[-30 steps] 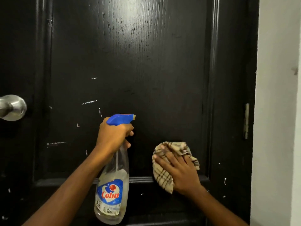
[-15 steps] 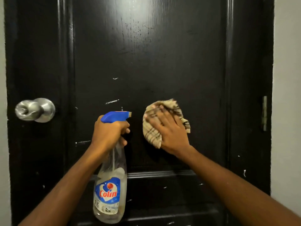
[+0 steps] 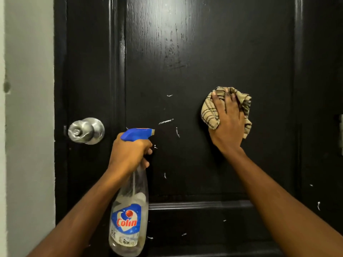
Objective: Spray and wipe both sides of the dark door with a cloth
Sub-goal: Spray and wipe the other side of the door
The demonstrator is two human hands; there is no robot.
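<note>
Right now, in the head view, our right hand [image 3: 229, 125] presses the checked cloth [image 3: 209, 112] flat on the dark door [image 3: 204, 52]. The cloth sits far to the right of the round silver knob [image 3: 86, 130] and a bit higher than it. That grip is closed on the cloth, with the fingers spread over the bunched folds.

Our left hand [image 3: 130, 154] is wrapped tight around the neck of the spray bottle [image 3: 130, 216]. The bottle hangs just right of the knob and lower down. Its blue nozzle [image 3: 137, 133] points to the right, along the door.

What could go wrong? We think a squeeze now could send spray sideways and miss the door. The loose cloth could also slip off the shiny paint if we press too softly.

White marks [image 3: 166, 121] show between the knob and the cloth, so that part looks not yet clean. The door is glossy black with raised edges. A pale wall [image 3: 29, 89] stands left of the knob.
</note>
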